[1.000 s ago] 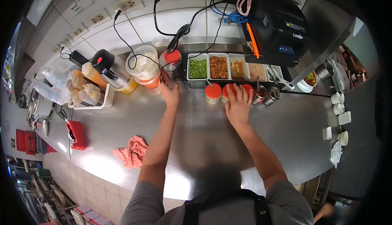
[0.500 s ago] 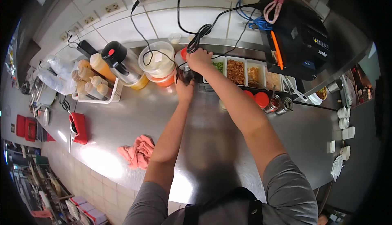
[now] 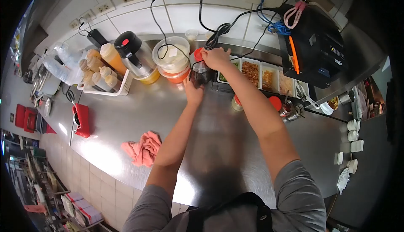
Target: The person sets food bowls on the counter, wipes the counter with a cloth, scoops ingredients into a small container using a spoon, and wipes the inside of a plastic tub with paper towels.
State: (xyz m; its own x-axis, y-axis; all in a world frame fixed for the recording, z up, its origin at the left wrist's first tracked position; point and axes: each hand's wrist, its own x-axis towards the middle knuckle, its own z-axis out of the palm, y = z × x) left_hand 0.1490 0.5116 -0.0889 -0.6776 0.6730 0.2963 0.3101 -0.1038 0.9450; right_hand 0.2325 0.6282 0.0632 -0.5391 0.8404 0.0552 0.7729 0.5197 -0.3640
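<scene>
A clear jar with dark contents (image 3: 202, 76) stands on the steel counter, beside the stacked round tubs. My left hand (image 3: 193, 92) is closed around its lower left side. At its top is a red lid (image 3: 198, 54), which the fingers of my right hand (image 3: 216, 58) grip from the right; some of those fingers are hidden. A black cable hangs in front of the jar. Just right of it, a row of topping trays (image 3: 251, 73) holds chopped greens and browned bits. Below my right forearm sits a small red-lidded jar (image 3: 237, 103).
To the left are a steel thermos jug (image 3: 136, 59), a white basket of squeeze bottles (image 3: 124, 84) and a red holder (image 3: 82, 120). A pink cloth (image 3: 145, 148) lies near my left forearm. A black machine (image 3: 315, 47) overhangs the right side. Cables (image 3: 219, 32) dangle from the wall outlets.
My view has shifted slightly, so the counter items sit further right in it. Both hands stay on the jar and its lid, and more of the jar shows between them.
</scene>
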